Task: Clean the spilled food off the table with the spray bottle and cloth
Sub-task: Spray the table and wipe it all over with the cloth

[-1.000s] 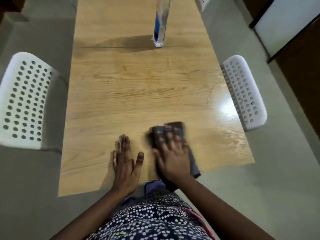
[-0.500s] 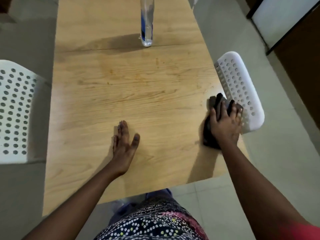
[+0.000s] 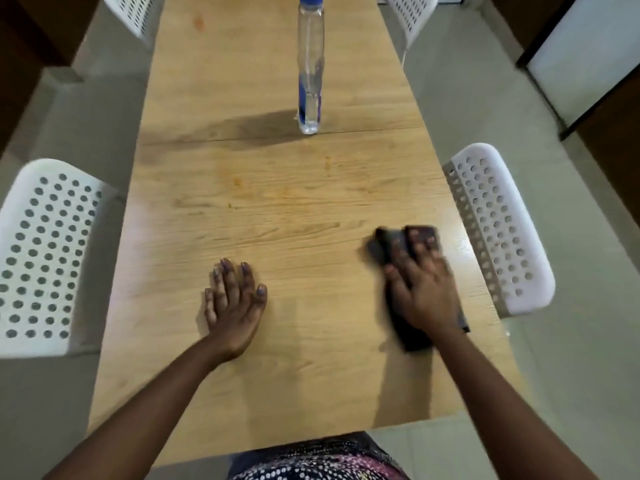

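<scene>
Since half a second ago the right hand [image 3: 424, 289], fingers spread flat on the dark folded cloth [image 3: 412, 336], slid inward from three o'clock, wiping, while the flat-open left hand [image 3: 233, 304] braces on the light wooden table [image 3: 277, 81].

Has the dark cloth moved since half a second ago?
Yes. The dark cloth under the right hand slid back from the white perforated chair toward the table's near edge.

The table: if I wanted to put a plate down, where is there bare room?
Bare wood lies between the left hand and the right hand pressing the cloth, and on the table beyond the spray bottle. Orange food specks dot the middle. The right edge, by the cloth, is busiest.
</scene>
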